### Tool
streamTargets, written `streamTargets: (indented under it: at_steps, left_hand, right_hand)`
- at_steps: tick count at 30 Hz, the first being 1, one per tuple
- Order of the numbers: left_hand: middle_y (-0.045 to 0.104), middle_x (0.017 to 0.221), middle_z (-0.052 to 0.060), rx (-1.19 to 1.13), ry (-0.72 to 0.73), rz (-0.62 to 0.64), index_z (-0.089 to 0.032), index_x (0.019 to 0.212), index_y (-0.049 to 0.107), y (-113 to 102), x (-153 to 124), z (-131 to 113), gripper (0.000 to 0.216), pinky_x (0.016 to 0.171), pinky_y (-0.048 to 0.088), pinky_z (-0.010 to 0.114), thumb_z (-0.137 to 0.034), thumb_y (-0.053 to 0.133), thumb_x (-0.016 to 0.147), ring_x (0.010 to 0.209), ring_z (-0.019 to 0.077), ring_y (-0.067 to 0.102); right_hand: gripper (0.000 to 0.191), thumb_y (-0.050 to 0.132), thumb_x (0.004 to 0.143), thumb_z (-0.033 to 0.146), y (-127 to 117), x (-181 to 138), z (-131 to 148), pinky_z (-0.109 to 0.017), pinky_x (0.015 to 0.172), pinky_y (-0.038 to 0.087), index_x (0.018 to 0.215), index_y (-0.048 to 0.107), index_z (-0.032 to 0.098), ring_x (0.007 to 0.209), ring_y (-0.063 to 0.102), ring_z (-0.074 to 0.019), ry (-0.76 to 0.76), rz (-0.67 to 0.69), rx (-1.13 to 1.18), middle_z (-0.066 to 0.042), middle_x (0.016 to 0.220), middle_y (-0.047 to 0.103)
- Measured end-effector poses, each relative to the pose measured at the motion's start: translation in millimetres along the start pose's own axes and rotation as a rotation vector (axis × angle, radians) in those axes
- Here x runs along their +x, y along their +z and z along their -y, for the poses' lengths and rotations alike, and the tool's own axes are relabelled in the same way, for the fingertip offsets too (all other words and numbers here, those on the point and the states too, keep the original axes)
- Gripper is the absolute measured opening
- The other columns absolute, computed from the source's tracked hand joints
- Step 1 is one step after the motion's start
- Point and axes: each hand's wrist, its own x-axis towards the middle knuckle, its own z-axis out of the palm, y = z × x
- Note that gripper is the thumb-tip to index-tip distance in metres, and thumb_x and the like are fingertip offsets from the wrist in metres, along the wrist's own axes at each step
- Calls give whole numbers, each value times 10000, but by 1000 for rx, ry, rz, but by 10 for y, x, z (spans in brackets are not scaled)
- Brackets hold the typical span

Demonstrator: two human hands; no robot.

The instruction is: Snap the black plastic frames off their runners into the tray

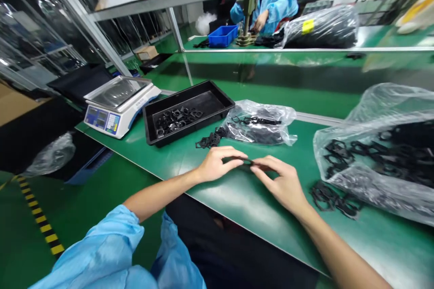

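Note:
Between the fingertips of both hands, just above the green tabletop, is a small black ring-shaped part (248, 161). My left hand (220, 162) pinches its left side with thumb and fingers. From the right, my right hand (280, 178) pinches the opposite side. The fingertips partly cover the part. Beyond the hands lies a small pile of black parts (210, 139) beside a clear plastic bag (259, 128) with black pieces in and on it. Near my right forearm is another loose pile of black parts (330, 198).
A black tray (190, 95) holding several black parts stands behind my left hand, with a weighing scale (117, 99) to its left. A large open plastic bag (376, 158) of black parts lies at right. Across the bench, a co-worker (276, 6) sits near a blue bin (223, 37).

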Motion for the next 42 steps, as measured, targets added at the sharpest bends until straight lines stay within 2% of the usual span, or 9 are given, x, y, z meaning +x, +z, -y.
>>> streamTargets:
  at_steps: [3, 7, 11, 17, 21, 28, 34, 39, 42]
  left_hand:
    - [784, 980, 60, 165, 67, -142, -215, 953, 781, -389, -42, 49, 168, 911, 546, 356, -305, 646, 907, 917, 204, 714]
    - [763, 1029, 86, 543, 51, -448, -198, 975, 760, -1221, 4, 250, 191, 967, 505, 402, -284, 605, 905, 984, 238, 683]
    - [738, 998, 86, 824, -47, -406, -204, 950, 736, -1711, 59, 461, 180, 962, 487, 460, -245, 574, 883, 983, 281, 653]
    - [719, 1084, 71, 815, 178, -167, -221, 1072, 695, -1018, -45, 405, 266, 995, 507, 437, -314, 462, 986, 1041, 253, 656]
    - [641, 1310, 153, 769, 53, 93, -182, 1320, 603, -639, -251, 467, 442, 1059, 480, 476, -426, 431, 994, 1219, 325, 598]
    - [493, 1524, 129, 581, 0, 152, -229, 1394, 545, -438, -530, 630, 458, 1170, 413, 542, -428, 403, 1007, 1401, 327, 485]
    - [522, 1503, 121, 511, 123, 203, -219, 1334, 588, -139, -419, 497, 379, 1177, 417, 548, -315, 396, 1022, 1415, 295, 478]
    - [599, 1408, 125, 538, 181, 124, -220, 1317, 608, -317, -542, 476, 345, 1098, 483, 513, -283, 475, 1005, 1306, 289, 561]
    - [697, 1215, 101, 539, 191, 46, -231, 1193, 684, -454, -645, 469, 272, 1020, 516, 471, -231, 501, 991, 1140, 260, 634]
  right_hand:
    - [165, 633, 914, 316, 35, -24, -2, -321, 646, 541, 861, 747, 208, 679, 662, -191, 14, 28, -38, -59, 793, 729]
    - [184, 582, 927, 249, 34, -52, -68, -297, 651, 509, 855, 739, 186, 686, 657, -177, 36, 82, -108, -60, 805, 726]
    - [150, 603, 898, 159, 64, -72, -98, -289, 681, 472, 866, 749, 168, 724, 653, -180, 34, 266, -286, -62, 829, 729]
    - [156, 621, 922, 168, 143, -59, 79, -280, 763, 457, 1041, 723, 168, 935, 654, -208, 49, 490, -489, -87, 1000, 702]
    - [159, 589, 961, 221, -114, -265, 276, -294, 775, 472, 1071, 693, 176, 996, 645, -228, 35, 556, -623, -105, 1083, 677]
    - [259, 569, 962, 270, -713, -964, 260, -326, 722, 524, 1181, 662, 165, 928, 676, -263, 435, 182, -952, -132, 1100, 658]
    - [302, 444, 994, 191, -401, -825, 81, -338, 810, 563, 1195, 668, 171, 1014, 687, -259, 302, 184, -780, -125, 1159, 680]
    - [251, 493, 993, 269, -450, -805, 208, -347, 839, 562, 1147, 682, 210, 1014, 688, -253, 260, 142, -720, -111, 1151, 675]
    - [241, 626, 925, 334, -593, -984, 305, -344, 769, 564, 1131, 673, 220, 937, 698, -255, 311, 254, -705, -101, 1104, 673]
